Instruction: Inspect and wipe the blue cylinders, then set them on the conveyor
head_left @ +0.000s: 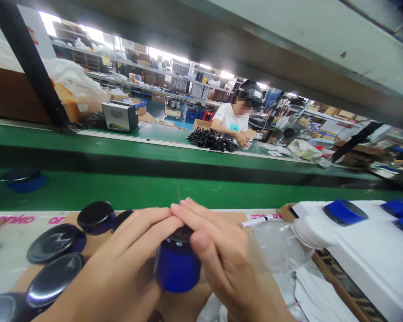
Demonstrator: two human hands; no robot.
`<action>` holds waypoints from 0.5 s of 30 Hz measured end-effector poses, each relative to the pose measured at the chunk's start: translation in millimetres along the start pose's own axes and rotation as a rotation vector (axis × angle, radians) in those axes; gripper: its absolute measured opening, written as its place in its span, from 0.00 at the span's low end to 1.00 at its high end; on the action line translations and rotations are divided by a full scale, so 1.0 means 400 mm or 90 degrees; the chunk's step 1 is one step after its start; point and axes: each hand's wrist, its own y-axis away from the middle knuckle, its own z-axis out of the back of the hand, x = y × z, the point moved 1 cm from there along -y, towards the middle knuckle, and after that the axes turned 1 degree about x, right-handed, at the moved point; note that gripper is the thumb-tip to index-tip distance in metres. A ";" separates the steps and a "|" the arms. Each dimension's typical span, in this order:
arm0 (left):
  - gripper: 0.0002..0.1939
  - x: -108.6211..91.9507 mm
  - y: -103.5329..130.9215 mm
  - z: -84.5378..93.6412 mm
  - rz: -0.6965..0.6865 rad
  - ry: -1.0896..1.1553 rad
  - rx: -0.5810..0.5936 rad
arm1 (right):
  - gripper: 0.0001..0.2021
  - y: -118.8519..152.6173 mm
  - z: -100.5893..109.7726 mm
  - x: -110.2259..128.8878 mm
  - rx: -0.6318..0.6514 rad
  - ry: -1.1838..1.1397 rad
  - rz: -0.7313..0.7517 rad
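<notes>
Both hands are wrapped round a dark blue, black-topped round piece (177, 266) at the lower middle, with white letters near its top edge. My left hand (127, 255) closes on its left side, fingers stretched over the top. From the right, my right hand (221, 250) presses on the top and side, its fingertips meeting those of the left. The hands cover most of the black top. Several similar pieces with glossy black tops (55, 277) stand to the left on brown cardboard (97, 250).
A green belt (137, 190) runs across, carrying another blue piece (24, 180) at left. To the right are a clear plastic bottle (278, 246), a marker (254, 222) and white foam (366, 264) with blue pieces. A person (233, 117) works beyond, beside black cables (211, 140).
</notes>
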 end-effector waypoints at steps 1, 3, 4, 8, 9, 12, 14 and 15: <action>0.28 -0.003 0.001 -0.002 0.002 0.018 0.011 | 0.17 -0.001 -0.001 -0.005 -0.042 -0.020 -0.003; 0.26 -0.009 0.005 -0.008 -0.002 0.025 0.010 | 0.19 -0.004 -0.005 -0.019 -0.123 -0.121 -0.077; 0.26 -0.012 0.007 -0.011 -0.009 0.014 -0.005 | 0.20 -0.006 -0.007 -0.027 -0.161 -0.185 -0.127; 0.20 -0.021 0.005 -0.011 0.030 -0.025 -0.070 | 0.14 -0.009 -0.003 -0.047 -0.296 -0.284 -0.198; 0.18 -0.022 0.003 -0.008 0.044 -0.033 -0.077 | 0.10 -0.006 -0.002 -0.047 -0.312 -0.272 -0.192; 0.20 -0.026 0.002 0.000 0.059 -0.054 -0.054 | 0.15 0.009 -0.012 -0.037 -0.194 -0.260 -0.213; 0.23 -0.033 0.009 0.001 0.076 -0.059 -0.055 | 0.26 0.019 -0.030 -0.025 -0.054 -0.307 -0.251; 0.23 -0.037 0.015 0.000 0.098 -0.052 -0.065 | 0.29 0.021 -0.040 -0.019 -0.001 -0.358 -0.281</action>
